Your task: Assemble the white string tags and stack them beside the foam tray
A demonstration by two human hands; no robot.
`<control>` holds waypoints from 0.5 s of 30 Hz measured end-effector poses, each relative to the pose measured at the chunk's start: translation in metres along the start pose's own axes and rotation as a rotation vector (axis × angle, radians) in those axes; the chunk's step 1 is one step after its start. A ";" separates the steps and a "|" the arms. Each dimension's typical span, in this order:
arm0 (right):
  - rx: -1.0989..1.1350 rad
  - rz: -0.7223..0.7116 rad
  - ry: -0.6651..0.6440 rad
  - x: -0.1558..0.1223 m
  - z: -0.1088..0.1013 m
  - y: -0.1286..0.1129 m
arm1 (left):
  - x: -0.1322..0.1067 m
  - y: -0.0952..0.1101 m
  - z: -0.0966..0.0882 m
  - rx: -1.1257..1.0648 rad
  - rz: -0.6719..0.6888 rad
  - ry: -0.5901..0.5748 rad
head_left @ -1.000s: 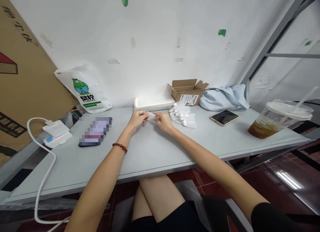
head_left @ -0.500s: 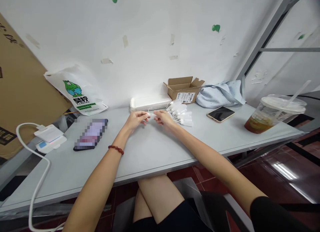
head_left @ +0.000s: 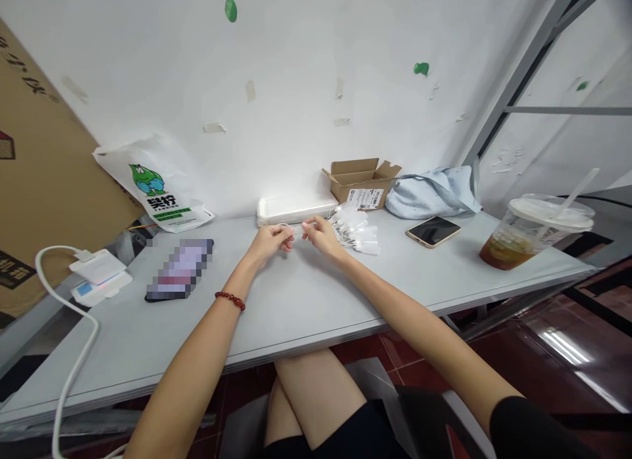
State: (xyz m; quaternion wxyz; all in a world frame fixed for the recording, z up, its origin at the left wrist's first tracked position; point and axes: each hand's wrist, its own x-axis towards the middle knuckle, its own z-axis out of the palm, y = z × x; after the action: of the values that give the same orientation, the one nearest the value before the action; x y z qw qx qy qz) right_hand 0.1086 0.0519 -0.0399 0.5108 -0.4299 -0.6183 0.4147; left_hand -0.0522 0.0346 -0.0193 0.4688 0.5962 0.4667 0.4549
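Observation:
Above the middle of the table, my left hand is closed in a pinch, thumb against fingers, on a small translucent plastic piece. Facing it a short gap away, my right hand pinches the other end of the same piece with its fingertips. The piece is small and partly covered by fingers, so its exact kind does not show. Just right of my right hand lies a pile of whitish translucent plastic pieces with thin stems. Behind both hands rests a stack of long white trays.
An open cardboard box stands at the wall beside a light blue cloth bag. Rightward are a phone and a drink cup with a straw. Leftward are another phone, a white charger and a white plastic bag.
My fingertips have shifted slightly around the small piece, with the right hand's fingers drawn a little higher. The whole view has tilted slightly; the table's other things stay put.

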 end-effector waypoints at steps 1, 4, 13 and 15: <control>-0.012 0.001 0.004 0.000 0.000 0.001 | 0.000 0.000 0.000 0.000 0.021 0.007; -0.038 0.013 0.019 0.001 0.001 0.002 | 0.000 0.000 0.002 0.000 0.076 0.039; 0.040 0.013 -0.007 0.002 -0.001 0.000 | 0.001 0.001 0.005 0.022 0.042 0.041; 0.060 0.006 -0.015 0.001 -0.001 -0.001 | 0.001 0.002 0.005 0.119 0.049 0.032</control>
State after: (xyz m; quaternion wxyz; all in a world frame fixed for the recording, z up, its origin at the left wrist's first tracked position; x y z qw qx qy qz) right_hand 0.1092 0.0526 -0.0390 0.5175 -0.4129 -0.6084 0.4377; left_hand -0.0466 0.0342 -0.0182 0.4137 0.6269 0.4858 0.4471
